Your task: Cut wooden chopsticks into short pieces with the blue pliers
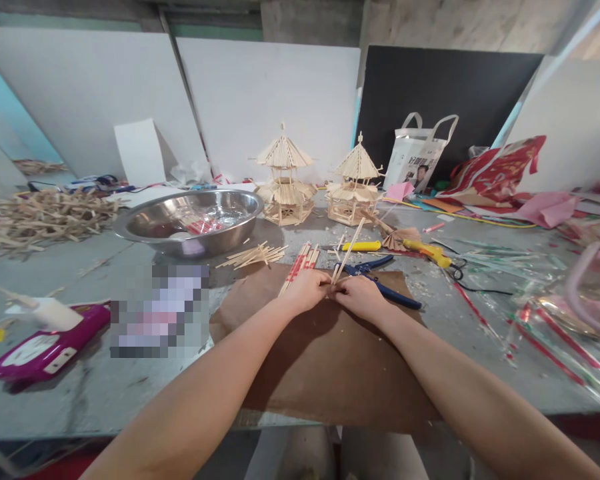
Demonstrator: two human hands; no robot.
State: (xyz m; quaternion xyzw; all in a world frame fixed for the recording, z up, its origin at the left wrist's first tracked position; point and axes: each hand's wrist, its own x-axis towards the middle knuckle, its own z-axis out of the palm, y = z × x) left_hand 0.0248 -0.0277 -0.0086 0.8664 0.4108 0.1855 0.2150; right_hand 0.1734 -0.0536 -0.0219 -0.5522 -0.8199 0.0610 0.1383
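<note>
Both my hands meet over a brown paper sheet (325, 353) on the grey table. My left hand (306, 291) is closed on a bundle of chopsticks in red and white wrappers (296, 265) that fan away from me. My right hand (361, 297) is closed in a pinch on a thin bare wooden stick (349, 252), which points up and away. The two hands touch at the fingertips. Blue-handled pliers (380, 280) lie just beyond my right hand.
A steel bowl (193, 220) sits at the back left, with loose sticks (254, 255) beside it. Two stick-built pagoda models (285, 177) (355, 183) stand behind. A yellow-handled cutter (361, 246), a glue gun (430, 252), wrappers at the right, a wood scrap pile (45, 217) and a magenta pack (45, 347) surround.
</note>
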